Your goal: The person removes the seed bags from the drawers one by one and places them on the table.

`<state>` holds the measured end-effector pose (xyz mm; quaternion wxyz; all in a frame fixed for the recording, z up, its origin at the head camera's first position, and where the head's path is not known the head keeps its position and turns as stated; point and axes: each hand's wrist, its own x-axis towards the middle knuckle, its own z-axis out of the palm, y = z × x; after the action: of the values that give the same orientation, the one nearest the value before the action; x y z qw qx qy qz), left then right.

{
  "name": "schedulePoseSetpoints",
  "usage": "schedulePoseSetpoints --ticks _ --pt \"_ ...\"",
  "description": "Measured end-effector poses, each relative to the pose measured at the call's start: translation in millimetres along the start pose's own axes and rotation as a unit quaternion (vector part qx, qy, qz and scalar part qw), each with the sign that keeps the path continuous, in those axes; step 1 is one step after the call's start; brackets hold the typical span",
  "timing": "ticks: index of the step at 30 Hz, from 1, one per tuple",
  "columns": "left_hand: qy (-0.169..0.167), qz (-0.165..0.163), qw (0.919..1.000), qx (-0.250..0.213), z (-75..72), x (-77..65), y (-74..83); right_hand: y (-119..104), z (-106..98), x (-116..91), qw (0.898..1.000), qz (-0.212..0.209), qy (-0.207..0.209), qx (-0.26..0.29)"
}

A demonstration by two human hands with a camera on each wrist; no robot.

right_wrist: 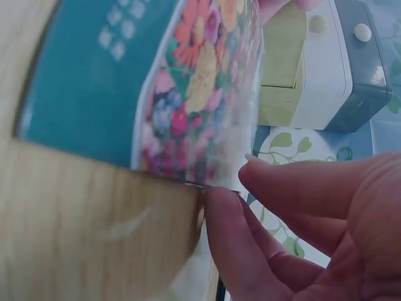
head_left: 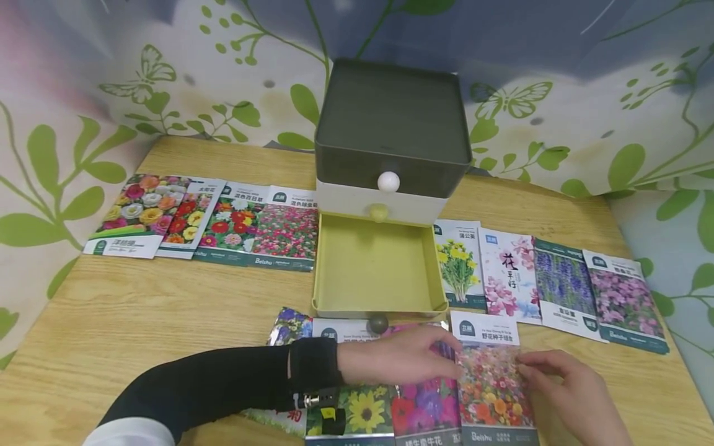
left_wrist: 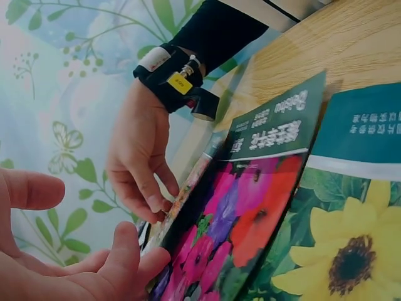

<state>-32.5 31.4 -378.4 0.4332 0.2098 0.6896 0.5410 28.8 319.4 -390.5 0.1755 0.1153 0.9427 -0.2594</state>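
Observation:
A wildflower seed packet (head_left: 493, 384), with a white top and multicoloured blooms, lies at the front of the table between both hands. My right hand (head_left: 574, 390) pinches its right edge between thumb and fingers; the right wrist view shows the packet (right_wrist: 194, 94) with its edge at the fingertips. My left hand (head_left: 401, 356) reaches across from the left, fingers extended and spread, tips right at the packet's left edge. Under that hand lie a packet with pink and purple flowers (head_left: 426, 402) and one with a yellow flower (head_left: 365, 409), both partly covered.
Behind the hands stands a small drawer cabinet (head_left: 393, 111) with its yellow bottom drawer (head_left: 379, 266) pulled out, nothing in it. Several seed packets (head_left: 284, 229) line up left of it, and several more (head_left: 510, 272) to its right. Patterned fabric (head_left: 223, 80) borders the table.

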Motion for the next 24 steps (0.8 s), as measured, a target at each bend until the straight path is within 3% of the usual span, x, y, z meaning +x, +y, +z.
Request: schedulePoseSetpoints --ticks 7,15,20,24 --pt "-0.007 0.004 1.0000 0.001 -7.9 -4.9 -3.1 -7 -4 -1 1.000 0.002 -0.003 -0.017" --pt "-0.024 0.009 0.9995 -0.021 -27.7 -14.5 0.8 -22 -4 -4 1.000 0.003 -0.010 -0.013" --pt "-0.028 0.070 0.9961 0.044 -41.0 -23.9 9.9 -43 4 -7 0.999 -0.046 0.017 0.012" --pt "0.017 0.142 0.9826 0.118 -56.7 -30.8 17.9 -63 13 -8 0.989 -0.139 0.049 0.028"
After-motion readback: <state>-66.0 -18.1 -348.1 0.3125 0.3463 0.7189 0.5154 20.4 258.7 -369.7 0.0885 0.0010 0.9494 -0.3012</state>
